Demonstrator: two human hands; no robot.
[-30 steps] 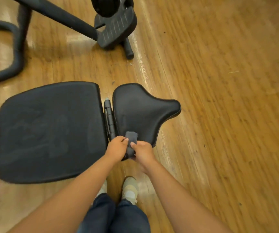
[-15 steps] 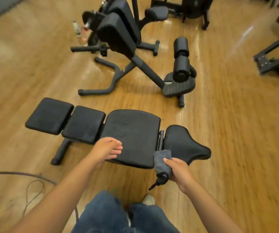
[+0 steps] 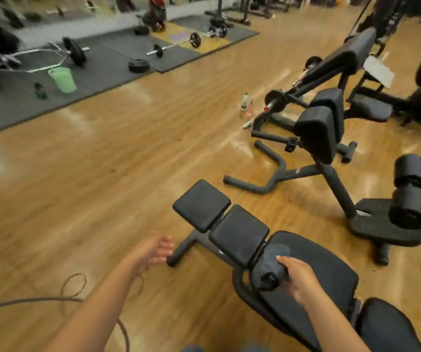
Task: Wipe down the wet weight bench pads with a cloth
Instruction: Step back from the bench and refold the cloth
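A low black weight bench lies across the wood floor, made of several pads: a far end pad [image 3: 201,205], a second small pad [image 3: 238,235], the large back pad [image 3: 326,265] and the seat pad [image 3: 392,326] at lower right. My right hand [image 3: 299,279] grips a bunched grey cloth [image 3: 274,262] over the near left edge of the large pad; a dark round-ended object shows under the cloth. My left hand [image 3: 153,248] hovers over the floor left of the bench, fingers apart and holding nothing.
A black hyperextension machine [image 3: 318,133] stands just beyond the bench, with bottles [image 3: 246,102] on the floor near it. Grey mats with barbells [image 3: 176,45] and a green bucket [image 3: 62,78] lie far left. A cable [image 3: 72,298] loops on the floor by my left arm.
The view has swung up and left, showing more of the gym. My left hand came off the cloth and moved out over the floor. My right hand carried the cloth from the seat pad to the large pad.
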